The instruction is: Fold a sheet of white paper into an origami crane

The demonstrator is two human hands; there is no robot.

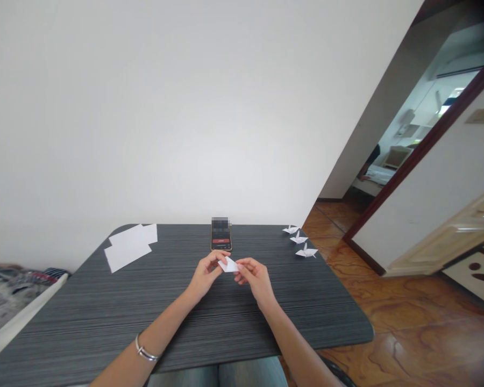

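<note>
A small piece of folded white paper (228, 265) is held between my two hands, above the middle of the dark table. My left hand (205, 273) pinches its left side between thumb and fingers. On the right side, the thumb and fingertips of my right hand (255, 277) close on the paper's corner. Just beyond my hands, a phone (221, 234) lies with its screen lit. Three folded paper cranes (306, 251) stand in a row near the table's right edge.
Several white paper sheets (129, 247) overlap at the back left of the dark wood-grain table (177, 328). A white wall (210, 107) rises behind it. Clothes or bedding (16, 293) lie at the far left. Through the doorway on the right, part of a person (370, 162) shows.
</note>
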